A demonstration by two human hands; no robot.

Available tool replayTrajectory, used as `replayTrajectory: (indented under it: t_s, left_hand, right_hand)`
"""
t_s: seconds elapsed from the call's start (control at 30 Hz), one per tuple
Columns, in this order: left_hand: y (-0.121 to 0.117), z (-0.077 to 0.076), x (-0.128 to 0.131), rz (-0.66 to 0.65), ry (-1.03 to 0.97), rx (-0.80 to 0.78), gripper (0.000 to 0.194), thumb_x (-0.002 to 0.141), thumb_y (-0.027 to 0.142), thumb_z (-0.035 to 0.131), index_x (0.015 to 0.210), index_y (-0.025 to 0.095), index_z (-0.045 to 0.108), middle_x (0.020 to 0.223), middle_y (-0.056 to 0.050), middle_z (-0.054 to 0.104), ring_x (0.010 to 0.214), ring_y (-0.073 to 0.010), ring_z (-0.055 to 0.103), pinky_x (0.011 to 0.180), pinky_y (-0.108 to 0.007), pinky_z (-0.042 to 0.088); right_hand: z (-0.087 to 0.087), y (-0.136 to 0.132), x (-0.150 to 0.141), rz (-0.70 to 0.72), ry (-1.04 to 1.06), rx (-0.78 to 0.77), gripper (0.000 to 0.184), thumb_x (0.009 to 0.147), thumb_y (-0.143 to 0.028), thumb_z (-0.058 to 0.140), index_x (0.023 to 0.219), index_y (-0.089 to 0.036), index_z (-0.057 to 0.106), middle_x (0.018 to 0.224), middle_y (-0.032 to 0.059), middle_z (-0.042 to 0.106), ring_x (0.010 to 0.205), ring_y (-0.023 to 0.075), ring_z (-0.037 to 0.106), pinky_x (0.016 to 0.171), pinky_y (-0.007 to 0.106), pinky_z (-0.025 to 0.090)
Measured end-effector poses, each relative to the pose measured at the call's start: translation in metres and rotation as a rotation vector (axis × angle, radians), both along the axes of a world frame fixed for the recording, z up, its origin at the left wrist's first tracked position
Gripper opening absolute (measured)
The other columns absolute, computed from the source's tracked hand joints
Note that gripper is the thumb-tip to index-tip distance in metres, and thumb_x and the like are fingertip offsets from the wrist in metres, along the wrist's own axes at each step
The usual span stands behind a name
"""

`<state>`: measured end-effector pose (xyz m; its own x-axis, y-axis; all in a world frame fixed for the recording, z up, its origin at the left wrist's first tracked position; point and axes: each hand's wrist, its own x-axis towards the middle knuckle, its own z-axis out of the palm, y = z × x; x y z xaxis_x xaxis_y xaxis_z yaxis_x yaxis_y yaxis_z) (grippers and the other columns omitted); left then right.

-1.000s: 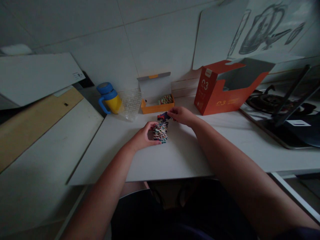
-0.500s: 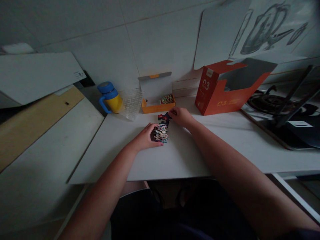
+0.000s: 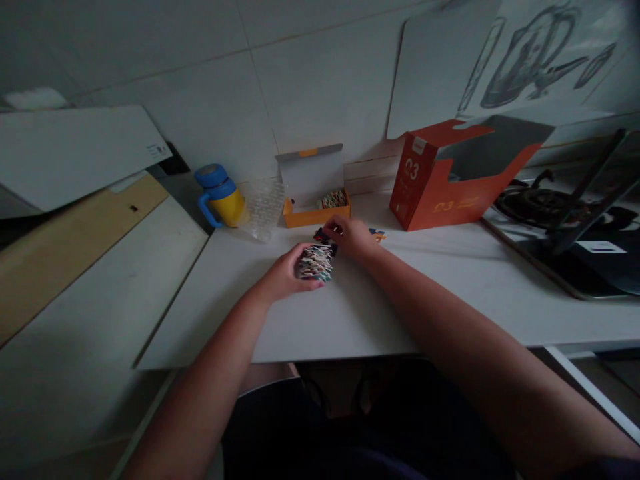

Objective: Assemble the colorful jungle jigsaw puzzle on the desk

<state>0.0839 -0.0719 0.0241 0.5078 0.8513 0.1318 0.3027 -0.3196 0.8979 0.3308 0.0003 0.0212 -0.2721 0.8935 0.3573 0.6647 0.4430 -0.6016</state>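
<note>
My left hand (image 3: 287, 275) curves around a thick row of jigsaw puzzle pieces (image 3: 316, 264) standing on edge, thumb at the near end and fingers at the far end. Just beyond this row, my right hand (image 3: 353, 237) pinches a dark puzzle piece (image 3: 319, 235) with red on it, low over the white tabletop (image 3: 345, 320). Its fingers partly cover the dark pieces there. Blue and yellow puzzle pieces (image 3: 379, 235) lie flat past my right wrist, partly hidden by it.
An open orange box (image 3: 315, 217) with more pieces stands against the wall. Left of it are bubble wrap (image 3: 263, 212) and a blue and yellow jug (image 3: 224, 200). A large red carton (image 3: 435, 193) and a gas stove (image 3: 550, 207) stand right; boards (image 3: 100, 247) lean left.
My right hand has moved left over the dark pieces, uncovering blue and yellow pieces behind it. My left hand and the row shifted slightly, and the row leans more.
</note>
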Motion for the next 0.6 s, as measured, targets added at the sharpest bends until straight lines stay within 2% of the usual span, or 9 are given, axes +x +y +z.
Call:
replayTrajectory:
  t_s: [0.07, 0.17, 0.27, 0.47, 0.6]
  left_hand:
    - [0.006, 0.003, -0.009, 0.104, -0.205, -0.061, 0.084, 0.068, 0.042, 0.098, 0.14, 0.025, 0.057, 0.135, -0.012, 0.071, 0.117, -0.0307, 0.074, 0.104, -0.048, 0.06]
    - [0.02, 0.003, -0.021, 0.35, -0.475, 0.015, 0.074, 0.065, 0.041, 0.1, 0.127, 0.025, 0.064, 0.129, -0.008, 0.073, 0.115, -0.0262, 0.073, 0.104, -0.043, 0.059]
    - [0.032, 0.0, -0.027, 0.499, -0.619, 0.048, 0.067, 0.063, 0.043, 0.101, 0.118, 0.026, 0.066, 0.125, -0.004, 0.074, 0.114, -0.0222, 0.071, 0.101, -0.039, 0.058]
    - [0.036, 0.003, -0.029, 0.651, -0.739, -0.137, 0.054, 0.064, 0.048, 0.099, 0.104, 0.026, 0.07, 0.118, -0.005, 0.075, 0.113, -0.0242, 0.069, 0.089, -0.038, 0.056]
    - [0.033, 0.007, -0.029, 0.687, -0.764, -0.157, 0.053, 0.063, 0.047, 0.098, 0.103, 0.026, 0.071, 0.123, -0.005, 0.074, 0.115, -0.0247, 0.067, 0.088, -0.037, 0.055]
  right_hand:
    - [-0.004, 0.0, -0.005, 0.019, -0.007, -0.011, 0.017, 0.105, -0.035, 0.065, 0.11, -0.021, 0.076, 0.105, 0.0072, 0.082, 0.089, 0.0197, 0.071, 0.077, 0.027, 0.046]
    - [-0.007, 0.0, -0.01, 0.047, -0.031, -0.028, 0.015, 0.104, -0.034, 0.069, 0.11, -0.022, 0.075, 0.104, 0.0068, 0.083, 0.089, 0.0191, 0.073, 0.076, 0.026, 0.046]
    - [-0.006, 0.002, -0.007, 0.04, -0.061, -0.031, 0.01, 0.104, -0.028, 0.07, 0.11, -0.023, 0.075, 0.105, 0.0074, 0.083, 0.091, 0.0199, 0.074, 0.078, 0.027, 0.048]
    - [0.001, 0.008, 0.018, -0.064, -0.087, 0.001, 0.005, 0.098, -0.021, 0.073, 0.102, -0.022, 0.076, 0.095, 0.0083, 0.082, 0.085, 0.023, 0.074, 0.076, 0.03, 0.049]
    - [0.001, 0.01, 0.026, -0.178, -0.03, 0.045, 0.018, 0.102, -0.022, 0.065, 0.118, -0.021, 0.074, 0.109, 0.0102, 0.083, 0.09, 0.0226, 0.076, 0.078, 0.031, 0.052]
